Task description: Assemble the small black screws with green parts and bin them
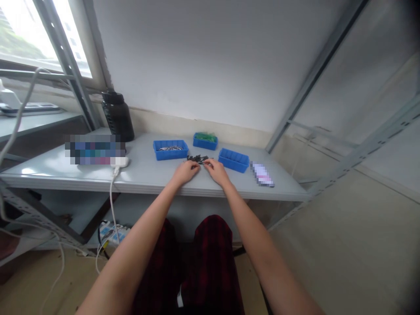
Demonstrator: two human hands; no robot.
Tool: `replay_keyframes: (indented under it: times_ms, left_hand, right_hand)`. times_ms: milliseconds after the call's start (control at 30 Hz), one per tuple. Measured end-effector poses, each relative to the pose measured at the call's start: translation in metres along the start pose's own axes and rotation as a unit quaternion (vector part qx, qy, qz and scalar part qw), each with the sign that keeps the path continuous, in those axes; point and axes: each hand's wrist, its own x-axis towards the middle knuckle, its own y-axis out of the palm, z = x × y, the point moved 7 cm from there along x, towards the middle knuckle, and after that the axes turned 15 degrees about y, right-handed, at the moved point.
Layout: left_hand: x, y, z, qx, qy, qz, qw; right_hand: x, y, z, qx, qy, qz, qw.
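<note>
Both hands rest near the front of the grey table, beside a small pile of black parts. My left hand is closed at the pile's left front, fingertips pressed together; what they hold is too small to name. Close by on the right, my right hand pinches at the pile's edge, its contents also too small to make out. A blue tray with thin metal pieces stands behind on the left. Behind the pile, another blue tray holds green pieces. A third blue tray with ridged walls sits to the right.
A phone lies at the right of the table. On the left are a dark bottle, a blurred-out item and a white charger whose cable hangs over the front edge. Metal posts flank the table; a power strip is below.
</note>
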Motion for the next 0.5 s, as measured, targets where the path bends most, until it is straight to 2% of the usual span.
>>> replay_keyframes:
  times_ms: [367,500]
  left_hand:
    - [0.0005,0.0071,-0.0004,-0.079,0.043,0.000,0.996]
    - [0.0001,0.0035,0.0049,-0.064,0.006,-0.025,0.998]
  right_hand:
    - [-0.0005,0.0005,-0.0040,0.035,0.027,0.029,0.999]
    - [-0.0004,0.0008,-0.0034,0.041,0.037,0.036,0.998]
